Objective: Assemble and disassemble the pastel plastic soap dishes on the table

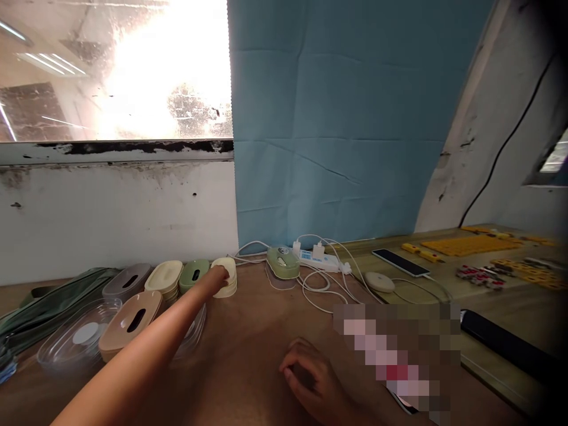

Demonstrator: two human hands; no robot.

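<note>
At the far side of the brown table, my left hand [217, 279] reaches to a stack of cream lid-like plastic pieces [228, 290]. Its fingers are bent onto the top piece; their tips are partly hidden. Close by on the left is a green plastic lid with a dark slot [194, 274], and a second cream stack [163, 277] lies beyond it. Under my left forearm are a pinkish-beige slotted lid [128, 325] and clear plastic containers [57, 349]. My right hand [310, 373] rests on the table, fingers loosely curled toward the thumb, holding nothing visible.
A green-lidded clear container [283, 263] stands by a white power strip [322, 260] with looping white cables [322, 284]. To the right lie a phone [399, 262], a round beige device [379, 282] and yellow pieces [470, 244]. A green bag [66, 296] lies left.
</note>
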